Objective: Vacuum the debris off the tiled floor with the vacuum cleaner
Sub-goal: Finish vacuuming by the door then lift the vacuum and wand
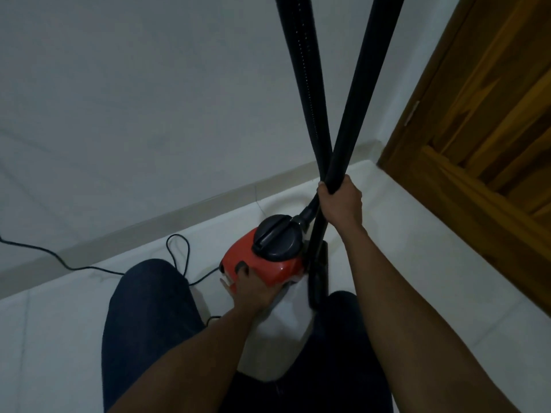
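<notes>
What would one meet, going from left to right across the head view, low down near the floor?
Black power cord → knee in dark trousers → red vacuum cleaner, with the left hand on its rear → right hand gripping the black tubes → wooden door.

Right grip (340, 201) clenched, left grip (249, 289) flat
</notes>
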A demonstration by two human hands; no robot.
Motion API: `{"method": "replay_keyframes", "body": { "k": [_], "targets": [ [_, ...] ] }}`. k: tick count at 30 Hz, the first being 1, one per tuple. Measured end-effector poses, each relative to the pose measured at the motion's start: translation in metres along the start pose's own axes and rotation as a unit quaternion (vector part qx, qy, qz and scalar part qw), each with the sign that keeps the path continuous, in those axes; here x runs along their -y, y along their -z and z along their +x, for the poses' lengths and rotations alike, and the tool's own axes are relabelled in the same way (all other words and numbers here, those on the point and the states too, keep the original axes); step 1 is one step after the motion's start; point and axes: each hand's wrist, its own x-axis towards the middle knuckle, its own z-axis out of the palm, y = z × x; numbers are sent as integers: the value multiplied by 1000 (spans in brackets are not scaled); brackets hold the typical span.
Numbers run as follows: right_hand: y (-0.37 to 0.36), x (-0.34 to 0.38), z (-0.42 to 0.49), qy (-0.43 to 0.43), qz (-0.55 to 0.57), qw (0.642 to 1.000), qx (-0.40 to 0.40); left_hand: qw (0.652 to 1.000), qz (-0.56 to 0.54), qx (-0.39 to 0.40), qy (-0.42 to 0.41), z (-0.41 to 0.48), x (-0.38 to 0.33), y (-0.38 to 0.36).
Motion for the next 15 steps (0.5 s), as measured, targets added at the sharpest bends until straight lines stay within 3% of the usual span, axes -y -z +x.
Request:
{"method": "replay_keyframes", "body": {
  "k": [3,10,15],
  "targets": [
    [-1,-1,5,5,-2,1000,11,998,6,-14,55,2,2,-4],
    [0,-2,18,9,2,1000,25,996,43,-49,64,3,2,-14],
    [-2,-3,23,10,-4,1000,20,995,61,-17,79,8,6,-13]
  ]
}}
